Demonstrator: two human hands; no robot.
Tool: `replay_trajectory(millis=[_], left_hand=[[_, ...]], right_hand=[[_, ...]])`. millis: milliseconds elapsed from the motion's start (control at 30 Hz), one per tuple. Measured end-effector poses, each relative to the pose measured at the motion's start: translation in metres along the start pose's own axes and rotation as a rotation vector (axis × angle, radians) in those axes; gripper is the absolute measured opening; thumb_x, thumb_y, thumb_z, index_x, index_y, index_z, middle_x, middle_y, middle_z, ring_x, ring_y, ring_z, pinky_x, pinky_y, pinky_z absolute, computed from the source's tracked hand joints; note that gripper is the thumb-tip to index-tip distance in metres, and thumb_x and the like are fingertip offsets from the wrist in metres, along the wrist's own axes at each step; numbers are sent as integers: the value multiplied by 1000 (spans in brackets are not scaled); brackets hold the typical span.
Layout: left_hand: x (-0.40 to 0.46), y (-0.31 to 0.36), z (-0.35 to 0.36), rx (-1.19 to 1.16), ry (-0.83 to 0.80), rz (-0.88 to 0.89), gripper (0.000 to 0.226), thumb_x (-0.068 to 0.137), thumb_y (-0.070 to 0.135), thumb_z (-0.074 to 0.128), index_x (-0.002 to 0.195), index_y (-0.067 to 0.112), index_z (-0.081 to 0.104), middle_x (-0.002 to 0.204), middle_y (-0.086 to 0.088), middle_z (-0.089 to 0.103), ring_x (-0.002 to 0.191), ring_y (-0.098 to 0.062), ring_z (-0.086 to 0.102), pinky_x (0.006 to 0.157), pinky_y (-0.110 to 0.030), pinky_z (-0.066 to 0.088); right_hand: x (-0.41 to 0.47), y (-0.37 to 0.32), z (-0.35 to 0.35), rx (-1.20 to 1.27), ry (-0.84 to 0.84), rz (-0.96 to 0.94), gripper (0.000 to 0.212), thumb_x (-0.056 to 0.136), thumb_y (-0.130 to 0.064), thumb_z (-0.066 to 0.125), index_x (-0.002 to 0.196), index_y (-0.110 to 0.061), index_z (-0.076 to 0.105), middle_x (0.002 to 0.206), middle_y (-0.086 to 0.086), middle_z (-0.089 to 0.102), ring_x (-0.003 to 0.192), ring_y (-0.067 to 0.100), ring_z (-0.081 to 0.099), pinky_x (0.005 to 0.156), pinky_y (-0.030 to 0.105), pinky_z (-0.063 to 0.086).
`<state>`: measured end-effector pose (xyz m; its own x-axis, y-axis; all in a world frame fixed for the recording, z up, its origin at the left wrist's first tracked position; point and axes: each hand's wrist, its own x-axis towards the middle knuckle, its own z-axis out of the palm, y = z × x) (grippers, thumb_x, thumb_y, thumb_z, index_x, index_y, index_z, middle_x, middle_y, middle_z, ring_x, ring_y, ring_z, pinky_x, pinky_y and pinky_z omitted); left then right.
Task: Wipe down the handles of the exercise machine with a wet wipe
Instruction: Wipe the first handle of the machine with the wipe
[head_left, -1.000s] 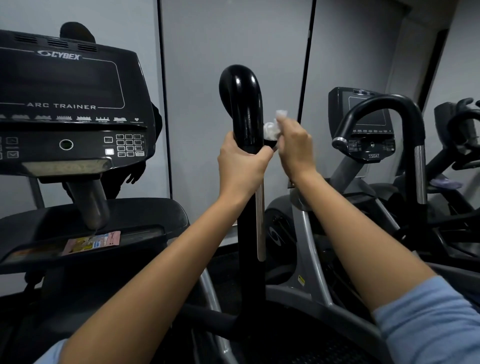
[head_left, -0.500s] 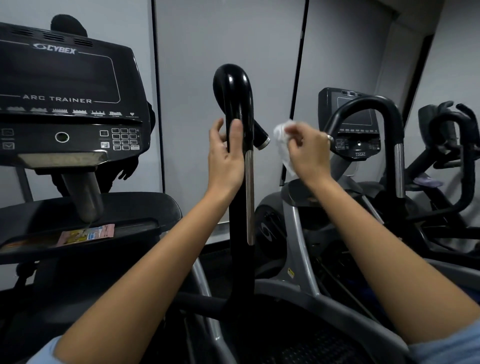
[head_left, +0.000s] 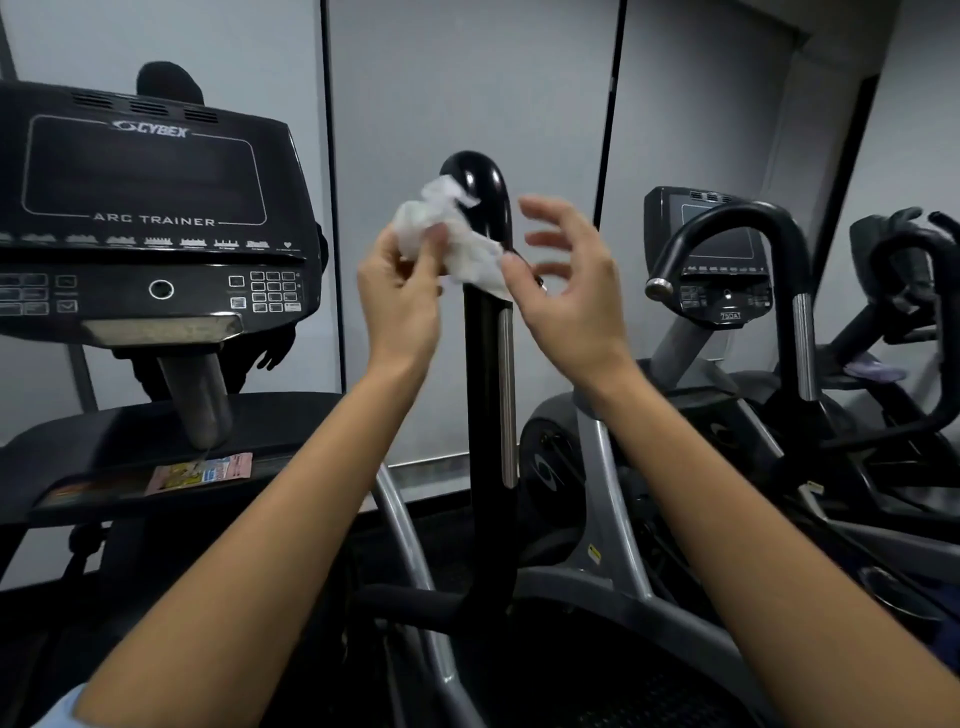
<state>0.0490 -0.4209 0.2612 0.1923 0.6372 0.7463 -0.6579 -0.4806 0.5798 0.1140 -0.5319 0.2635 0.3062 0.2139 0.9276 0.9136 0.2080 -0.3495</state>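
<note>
The black upright handle of the exercise machine rises in the middle, curving over at its top, with a chrome strip along its right side. In front of its upper part is a crumpled white wet wipe. My left hand pinches the wipe's left part between thumb and fingers, just left of the handle. To the right of the handle, my right hand has its fingers spread and blurred. Its thumb is at the wipe's lower right corner. Neither hand grips the handle.
The black Cybex Arc Trainer console fills the left side, with a tray holding a pink card below it. A neighbouring machine with a curved black handle and more machines stand at the right. Grey wall panels are behind.
My left hand let go of the handle and took hold of the wipe. My right hand, which held the wipe, has opened its fingers. The wipe moved left, in front of the handle.
</note>
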Motion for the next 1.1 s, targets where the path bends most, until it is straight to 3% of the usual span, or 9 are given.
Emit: replay_trajectory(millis=[100, 200, 300, 367, 433, 533, 833, 967, 1100], left_hand=[[14, -22, -25, -59, 206, -80, 15, 88, 21, 64, 73, 21, 59, 74, -1, 56, 71, -10, 57, 62, -21, 53], [25, -36, -32, -30, 214, -76, 11, 84, 15, 69, 78, 17, 60, 77, -1, 61, 72, -6, 63, 69, -28, 58], [45, -21, -12, 69, 84, 122, 4, 84, 8, 67, 86, 11, 69, 74, 7, 65, 69, 0, 61, 69, -25, 54], [54, -7, 6, 217, -116, 302, 22, 84, -1, 60, 102, 9, 70, 94, 3, 68, 87, -5, 63, 76, -16, 51], [57, -4, 16, 369, -226, 450, 33, 82, -10, 52, 105, 6, 70, 104, 3, 64, 99, -10, 63, 83, -12, 49], [72, -10, 19, 435, -196, 499, 37, 78, -12, 46, 101, 2, 71, 102, 6, 63, 98, -8, 62, 84, -5, 45], [123, -30, 21, 407, -112, 131, 22, 82, -7, 57, 99, -2, 71, 92, -5, 67, 88, -11, 62, 79, -20, 56], [83, -22, 8, 361, 57, 322, 25, 80, -1, 58, 100, 7, 73, 94, 3, 69, 86, -2, 64, 80, -11, 50], [59, -15, 14, 480, -88, 560, 19, 83, 5, 59, 96, 7, 74, 96, 9, 66, 89, -6, 64, 81, -13, 47]], right_hand=[[-21, 18, 11, -76, -75, 167, 52, 88, -26, 62, 133, -11, 42, 123, -8, 50, 113, 10, 51, 95, 35, 49], [-33, 28, 28, -114, -236, 211, 82, 86, -38, 61, 149, -19, 11, 146, 3, 37, 133, 18, 38, 109, 37, 36], [-40, 34, 38, -135, -243, 215, 90, 89, -29, 59, 149, -30, -9, 115, 6, 59, 95, 22, 60, 85, 37, 51], [-43, 38, 41, -156, -213, 195, 90, 89, -31, 56, 146, -37, -14, 113, 9, 60, 82, 23, 60, 76, 45, 53], [-42, 41, 43, -153, -194, 183, 89, 89, -34, 54, 145, -39, -15, 132, 9, 52, 87, 24, 60, 78, 44, 52], [-43, 44, 46, -135, -187, 175, 90, 89, -30, 55, 145, -39, -15, 111, -1, 49, 69, 12, 51, 66, 30, 45], [-43, 47, 50, -111, -172, 146, 89, 87, -26, 54, 144, -40, -13, 102, -6, 38, 57, 6, 44, 59, 32, 49], [-44, 43, 49, -132, -163, 163, 89, 87, -27, 55, 145, -39, -12, 105, -7, 38, 60, 5, 45, 61, 29, 47], [-42, 40, 48, -148, -153, 226, 90, 86, -27, 58, 148, -30, -7, 101, 7, 60, 73, 21, 58, 71, 43, 53]])
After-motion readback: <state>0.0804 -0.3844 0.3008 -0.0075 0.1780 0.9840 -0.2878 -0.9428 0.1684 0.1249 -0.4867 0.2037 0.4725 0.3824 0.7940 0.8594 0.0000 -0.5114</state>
